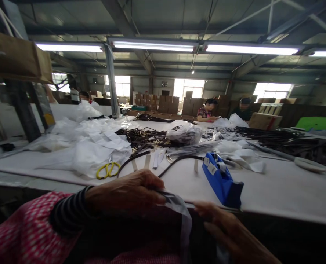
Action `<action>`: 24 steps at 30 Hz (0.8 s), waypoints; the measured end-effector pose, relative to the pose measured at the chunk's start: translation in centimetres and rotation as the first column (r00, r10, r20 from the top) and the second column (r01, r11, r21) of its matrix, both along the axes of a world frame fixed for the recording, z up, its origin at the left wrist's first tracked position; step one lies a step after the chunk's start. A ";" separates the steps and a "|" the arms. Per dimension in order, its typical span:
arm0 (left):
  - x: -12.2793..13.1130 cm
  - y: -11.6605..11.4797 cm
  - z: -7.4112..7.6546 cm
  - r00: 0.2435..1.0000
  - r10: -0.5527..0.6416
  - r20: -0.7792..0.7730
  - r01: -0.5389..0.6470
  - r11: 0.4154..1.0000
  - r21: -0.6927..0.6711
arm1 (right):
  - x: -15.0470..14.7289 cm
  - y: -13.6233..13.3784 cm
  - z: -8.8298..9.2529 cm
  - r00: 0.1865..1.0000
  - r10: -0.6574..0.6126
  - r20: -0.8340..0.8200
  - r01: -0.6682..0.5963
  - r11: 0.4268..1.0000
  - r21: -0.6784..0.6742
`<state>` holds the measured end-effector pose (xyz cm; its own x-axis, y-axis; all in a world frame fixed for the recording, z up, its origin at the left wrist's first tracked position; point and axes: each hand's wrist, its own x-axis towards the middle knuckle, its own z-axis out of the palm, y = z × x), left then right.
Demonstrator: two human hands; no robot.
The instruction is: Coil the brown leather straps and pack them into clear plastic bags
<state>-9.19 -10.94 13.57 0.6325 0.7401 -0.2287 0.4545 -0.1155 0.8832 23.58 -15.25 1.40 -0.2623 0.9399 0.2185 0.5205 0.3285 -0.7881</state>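
My left hand (132, 190) is closed, thumb and fingers pinching a clear plastic strip (186, 220) that bends over and hangs down in front of me. Something dark shows by the pinch, partly covered by the plastic. To the right, my right hand (229, 229) is somewhat blurred, its fingers curled inward close to the strip; a bit of plastic shows below its palm, and what it grips is unclear. Just beyond the hands, a dark strap (176, 160) with a metal clip curves across the table. Yellow-handled scissors (108, 171) lie left of it.
A blue tape dispenser (220, 179) stands near the front edge of the white table (273, 190). White plastic bags (97, 150) heap at left; dark straps with metal clips (143, 137) pile behind. Another person (205, 112) sits across the table. A paper bag (17, 55) hangs upper left.
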 end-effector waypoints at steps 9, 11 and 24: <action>2.7 2.7 0.9 0.977 -0.128 -0.171 0.158 0.971 0.177 | -6.3 3.7 2.6 0.861 0.230 -0.454 -0.359 0.906 -0.222; 1.7 3.4 0.5 0.981 -0.089 -0.172 0.115 0.982 0.149 | -5.0 3.9 1.8 0.887 0.184 -0.424 -0.303 0.924 -0.233; 2.1 2.4 -2.9 0.991 0.127 0.039 -0.133 0.930 0.342 | -5.5 2.8 -0.4 0.853 -0.029 -0.522 -0.091 0.975 -0.203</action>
